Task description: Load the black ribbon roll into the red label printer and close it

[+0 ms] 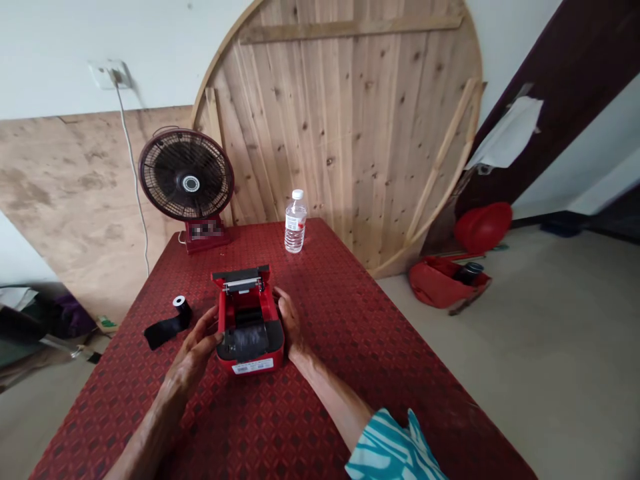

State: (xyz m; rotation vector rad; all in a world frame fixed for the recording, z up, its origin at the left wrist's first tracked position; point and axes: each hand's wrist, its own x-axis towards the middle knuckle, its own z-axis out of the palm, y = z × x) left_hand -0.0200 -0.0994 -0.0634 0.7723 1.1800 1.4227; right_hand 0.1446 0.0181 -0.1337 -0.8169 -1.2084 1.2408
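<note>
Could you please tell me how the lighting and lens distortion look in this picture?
In the head view, light is soft and even, with only faint shadow beside the red receipt printer and no harsh glare; wide-angle distortion splays the tablecloth outward and stretches the left forearm.

No wording is legible: the barcode sticker at six o'clock on the red receipt printer and the label on the water bottle are too small.

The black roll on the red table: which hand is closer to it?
Left. The left hand is just beside and below the black roll in the view, not touching it. The right hand is farther away, across the open red printer.
</note>
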